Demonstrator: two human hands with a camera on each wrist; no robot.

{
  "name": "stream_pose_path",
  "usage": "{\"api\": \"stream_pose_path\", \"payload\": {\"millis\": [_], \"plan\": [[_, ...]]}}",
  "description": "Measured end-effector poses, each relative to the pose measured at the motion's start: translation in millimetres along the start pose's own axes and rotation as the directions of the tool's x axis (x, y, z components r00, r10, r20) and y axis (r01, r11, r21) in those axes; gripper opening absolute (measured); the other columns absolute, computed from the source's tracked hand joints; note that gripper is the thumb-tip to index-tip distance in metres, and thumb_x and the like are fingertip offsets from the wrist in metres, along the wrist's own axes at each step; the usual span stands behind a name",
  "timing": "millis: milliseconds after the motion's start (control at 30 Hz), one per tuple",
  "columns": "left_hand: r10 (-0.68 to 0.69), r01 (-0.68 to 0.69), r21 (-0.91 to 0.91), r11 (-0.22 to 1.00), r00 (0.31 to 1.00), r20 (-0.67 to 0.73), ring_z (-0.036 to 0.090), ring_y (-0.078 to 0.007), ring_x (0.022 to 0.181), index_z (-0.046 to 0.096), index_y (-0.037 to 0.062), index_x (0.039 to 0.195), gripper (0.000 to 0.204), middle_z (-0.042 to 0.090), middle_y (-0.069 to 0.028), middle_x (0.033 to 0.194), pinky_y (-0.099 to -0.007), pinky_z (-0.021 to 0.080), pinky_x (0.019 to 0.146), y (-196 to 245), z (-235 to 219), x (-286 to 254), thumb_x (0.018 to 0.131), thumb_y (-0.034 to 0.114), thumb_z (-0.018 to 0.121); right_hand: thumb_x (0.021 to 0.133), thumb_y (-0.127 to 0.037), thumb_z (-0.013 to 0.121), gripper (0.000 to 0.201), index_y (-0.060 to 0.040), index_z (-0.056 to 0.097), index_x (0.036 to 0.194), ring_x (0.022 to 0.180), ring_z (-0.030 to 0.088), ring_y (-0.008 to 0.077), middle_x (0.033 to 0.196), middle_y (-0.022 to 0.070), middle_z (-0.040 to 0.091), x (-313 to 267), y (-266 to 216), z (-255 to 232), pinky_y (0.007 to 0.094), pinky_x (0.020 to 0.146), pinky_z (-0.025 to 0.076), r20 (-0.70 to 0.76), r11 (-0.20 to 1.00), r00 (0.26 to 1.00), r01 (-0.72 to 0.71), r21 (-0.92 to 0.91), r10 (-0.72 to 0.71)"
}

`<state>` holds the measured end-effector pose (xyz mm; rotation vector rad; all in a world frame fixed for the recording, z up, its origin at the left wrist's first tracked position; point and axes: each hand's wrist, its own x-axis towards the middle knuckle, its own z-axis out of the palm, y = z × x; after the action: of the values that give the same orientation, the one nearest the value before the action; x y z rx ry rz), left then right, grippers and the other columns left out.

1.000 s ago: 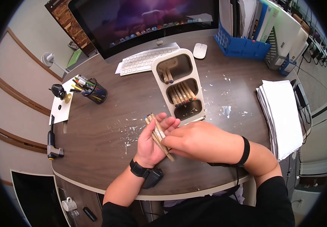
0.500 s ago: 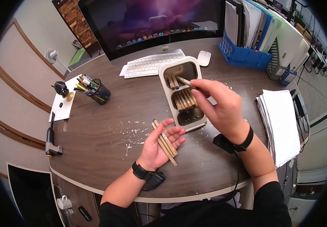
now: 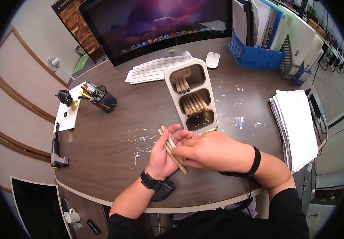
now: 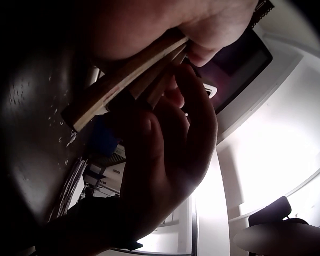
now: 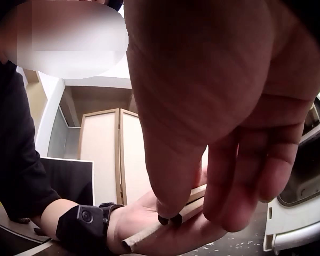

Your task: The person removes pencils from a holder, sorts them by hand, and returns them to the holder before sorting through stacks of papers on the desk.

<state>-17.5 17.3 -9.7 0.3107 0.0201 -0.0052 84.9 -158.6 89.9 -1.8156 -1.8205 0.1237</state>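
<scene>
Right hand had returned from the tray to the left hand; its fingers pinched sticks lying under the left thumb (likely light, stiff, apt to roll, best taken mid-length).

tan sticks, cream tray, brown wood-grain desk, white keyboard, blue file holder, black wristbands

free passage between pen cup and tray; keyboard bars far end.
</scene>
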Motion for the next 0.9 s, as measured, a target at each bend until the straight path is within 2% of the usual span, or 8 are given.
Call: {"api": "stream_pose_path", "payload": {"millis": [33, 133, 367, 433, 567, 667, 833, 900], "plan": [[0.005, -0.005, 0.0, 1.0, 1.0, 0.013, 0.059, -0.035, 0.132, 0.053, 0.0061, 0.137, 0.043, 0.068, -0.0193, 0.128, -0.0492, 0.049, 0.112, 0.1, -1.3, -0.1, 0.114, 0.038, 0.036, 0.087, -0.013, 0.07, 0.014, -0.0047, 0.062, 0.094, 0.077, 0.072, 0.0297, 0.083, 0.0086, 0.068, -0.2, 0.2, 2.8, 0.0415, 0.063, 0.059, -0.006, 1.0, 1.0, 0.02, 0.005, -0.02], [-0.006, 0.006, -0.005, 1.0, 0.999, 0.032, 0.059, -0.035, 0.132, 0.054, 0.0063, 0.135, 0.042, 0.068, -0.0194, 0.128, -0.0495, 0.048, 0.113, 0.9, -0.3, 0.8, 0.115, 0.038, 0.035, 0.086, -0.011, 0.069, 0.011, -0.0041, 0.061, 0.089, 0.076, 0.072, 0.0305, 0.08, 0.0093, 0.067, -1.4, 2.2, 1.3, 0.0417, 0.064, 0.059, -0.013, 0.999, 0.999, 0.039, -0.027, -0.04], [-0.021, 0.021, -0.004, 1.0, 0.999, 0.034, 0.058, -0.0348, 0.133, 0.055, 0.0067, 0.134, 0.04, 0.068, -0.0192, 0.128, -0.0506, 0.048, 0.113, -2.5, 0.1, -0.4, 0.114, 0.037, 0.036, 0.086, -0.014, 0.074, 0.015, -0.0078, 0.062, 0.093, 0.077, 0.071, 0.03, 0.082, 0.0075, 0.067, -4.1, -0.1, 4.5, 0.0414, 0.065, 0.058, 0.024, 1.0, 1.0, -0.005, 0.0, 0.005], [0.003, 0.006, 0.097, 0.995, 0.996, -0.091, 0.061, -0.0329, 0.129, 0.059, 0.009, 0.13, 0.038, 0.073, -0.0155, 0.122, -0.0509, 0.047, 0.113, -3.2, 6.2, -1.2, 0.113, 0.037, 0.04, 0.086, -0.013, 0.074, 0.015, -0.0082, 0.061, 0.091, 0.077, 0.071, 0.0304, 0.082, 0.0076, 0.066, -4.4, 2.0, 8.6, 0.0419, 0.066, 0.058, 0.017, 1.0, 1.0, 0.01, 0.011, -0.01], [-0.017, 0.017, 0.003, 1.0, 1.0, 0.013, 0.057, -0.0341, 0.134, 0.053, 0.0071, 0.138, 0.044, 0.068, -0.0187, 0.129, -0.0514, 0.047, 0.114, -1.2, 5.5, -1.1, 0.115, 0.038, 0.034, 0.085, -0.011, 0.077, 0.018, -0.0091, 0.066, 0.099, 0.077, 0.07, 0.03, 0.083, 0.0059, 0.067, -2.7, -6.3, -14.3, 0.0404, 0.068, 0.057, -0.05, 0.999, 0.998, 0.04, -0.004, -0.04], [-0.027, 0.028, 0.019, 0.999, 0.999, -0.041, 0.058, -0.034, 0.133, 0.052, 0.0069, 0.141, 0.046, 0.069, -0.018, 0.128, -0.0506, 0.047, 0.115, 0.6, 11.8, -1.0, 0.115, 0.039, 0.033, 0.078, -0.002, 0.082, 0.032, -0.0081, 0.074, 0.109, 0.075, 0.07, 0.0262, 0.09, 0.0049, 0.073, -1.3, -15.6, -46.6, 0.0356, 0.07, 0.057, -0.516, 0.983, 0.841, 0.182, -0.02, -0.166], [-0.043, 0.044, 0.011, 0.999, 0.999, -0.026, 0.062, -0.0333, 0.127, 0.051, 0.007, 0.145, 0.046, 0.07, -0.017, 0.125, -0.049, 0.047, 0.116, -0.5, -0.2, -0.3, 0.114, 0.038, 0.034, 0.081, 0.006, 0.078, 0.024, -0.0026, 0.074, 0.102, 0.07, 0.069, 0.0222, 0.085, 0.0081, 0.073, -5.2, 4.6, -69.6, 0.0314, 0.061, 0.055, -0.782, 0.984, 0.622, -0.119, -0.132, -0.03], [-0.043, 0.045, 0.032, 0.998, 0.998, -0.041, 0.063, -0.0325, 0.126, 0.052, 0.008, 0.144, 0.046, 0.072, -0.0158, 0.123, -0.049, 0.048, 0.115, -0.9, 0.6, 0.0, 0.115, 0.038, 0.034, 0.086, 0.002, 0.076, 0.022, -0.002, 0.072, 0.107, 0.077, 0.072, 0.0245, 0.09, 0.0111, 0.074, 0.7, 25.8, -57.9, 0.0337, 0.068, 0.057, -0.768, 0.979, 0.64, -0.151, -0.134, -0.007]]}}
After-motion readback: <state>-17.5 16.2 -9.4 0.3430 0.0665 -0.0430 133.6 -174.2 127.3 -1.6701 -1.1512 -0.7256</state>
